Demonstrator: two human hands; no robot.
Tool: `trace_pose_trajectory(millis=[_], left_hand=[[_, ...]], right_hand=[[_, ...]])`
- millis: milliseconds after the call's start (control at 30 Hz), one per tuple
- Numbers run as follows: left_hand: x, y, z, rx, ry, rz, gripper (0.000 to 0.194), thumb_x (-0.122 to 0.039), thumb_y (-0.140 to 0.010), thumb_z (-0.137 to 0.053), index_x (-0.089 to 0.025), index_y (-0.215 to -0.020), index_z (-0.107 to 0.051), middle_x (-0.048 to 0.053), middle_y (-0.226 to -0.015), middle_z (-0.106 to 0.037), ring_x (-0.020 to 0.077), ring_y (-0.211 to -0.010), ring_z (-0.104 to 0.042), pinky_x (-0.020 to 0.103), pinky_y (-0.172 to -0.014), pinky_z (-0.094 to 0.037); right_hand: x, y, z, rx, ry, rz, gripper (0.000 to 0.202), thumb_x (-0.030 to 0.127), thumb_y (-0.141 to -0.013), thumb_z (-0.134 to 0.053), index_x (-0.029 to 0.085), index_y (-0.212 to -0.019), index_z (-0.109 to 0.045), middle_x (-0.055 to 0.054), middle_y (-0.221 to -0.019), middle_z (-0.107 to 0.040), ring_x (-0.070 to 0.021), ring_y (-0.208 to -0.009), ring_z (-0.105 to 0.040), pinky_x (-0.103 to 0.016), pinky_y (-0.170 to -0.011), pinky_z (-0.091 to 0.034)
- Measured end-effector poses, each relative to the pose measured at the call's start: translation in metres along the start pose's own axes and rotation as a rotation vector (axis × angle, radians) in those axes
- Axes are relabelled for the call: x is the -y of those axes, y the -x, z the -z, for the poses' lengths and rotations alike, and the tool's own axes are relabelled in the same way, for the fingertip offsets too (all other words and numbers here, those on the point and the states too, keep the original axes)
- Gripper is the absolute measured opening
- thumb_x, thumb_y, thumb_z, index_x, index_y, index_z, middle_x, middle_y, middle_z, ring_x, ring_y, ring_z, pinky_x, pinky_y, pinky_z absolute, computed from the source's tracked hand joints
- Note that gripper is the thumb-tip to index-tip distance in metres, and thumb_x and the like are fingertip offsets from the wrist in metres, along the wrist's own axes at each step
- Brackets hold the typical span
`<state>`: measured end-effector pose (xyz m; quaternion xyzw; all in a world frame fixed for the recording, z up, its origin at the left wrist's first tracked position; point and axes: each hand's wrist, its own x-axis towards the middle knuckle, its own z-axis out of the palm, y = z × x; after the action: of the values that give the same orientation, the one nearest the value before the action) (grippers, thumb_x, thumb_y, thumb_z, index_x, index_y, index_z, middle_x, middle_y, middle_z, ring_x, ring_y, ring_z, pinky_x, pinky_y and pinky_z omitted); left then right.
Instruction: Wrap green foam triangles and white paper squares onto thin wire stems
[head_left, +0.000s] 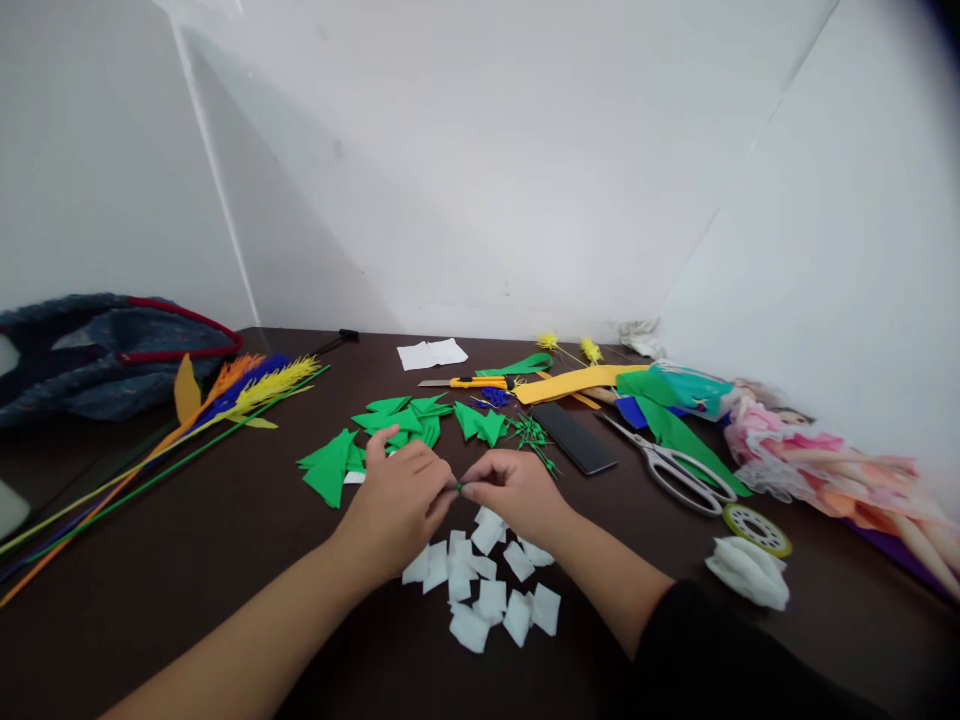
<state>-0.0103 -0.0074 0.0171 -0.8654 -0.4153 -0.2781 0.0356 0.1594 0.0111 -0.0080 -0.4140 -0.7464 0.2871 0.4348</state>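
Observation:
My left hand [396, 500] and my right hand [517, 490] meet at the middle of the dark table, fingertips pinched on a small green piece [459, 487] between them. Most of that piece is hidden by the fingers. Just below the hands lie several white paper squares [492, 598]. Green paper triangles [328, 470] are piled behind and left of my left hand. Beyond my right hand is a small heap of thin green twisted bits [529, 431].
Behind are a yellow cutter [480, 382], a black flat object [576, 438] and a yellow strip [577, 382]. Scissors [679, 470], a tape roll [757, 529], white wadding [748, 572] and dolls [817, 450] lie right. Colourful long stems [161, 447] and a denim bag [97, 350] are left.

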Motion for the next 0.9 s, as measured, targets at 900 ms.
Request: trace_pose_trajectory(millis=[900], left_hand=[[0.004,-0.001,-0.012,0.125,0.267,0.208,0.016,-0.033,-0.077,-0.05,-0.026,-0.081,-0.064,0.001,-0.09,-0.066,0.0223,-0.094,-0.054,0.053,-0.096,-0.016]], right_hand=[[0.001,0.004,0.001,-0.056,0.193,0.269,0.01,0.009,-0.068,-0.055,0.017,-0.069,-0.061,-0.001,-0.065,-0.059,-0.0115,-0.061,-0.053,-0.023,-0.057,-0.042]])
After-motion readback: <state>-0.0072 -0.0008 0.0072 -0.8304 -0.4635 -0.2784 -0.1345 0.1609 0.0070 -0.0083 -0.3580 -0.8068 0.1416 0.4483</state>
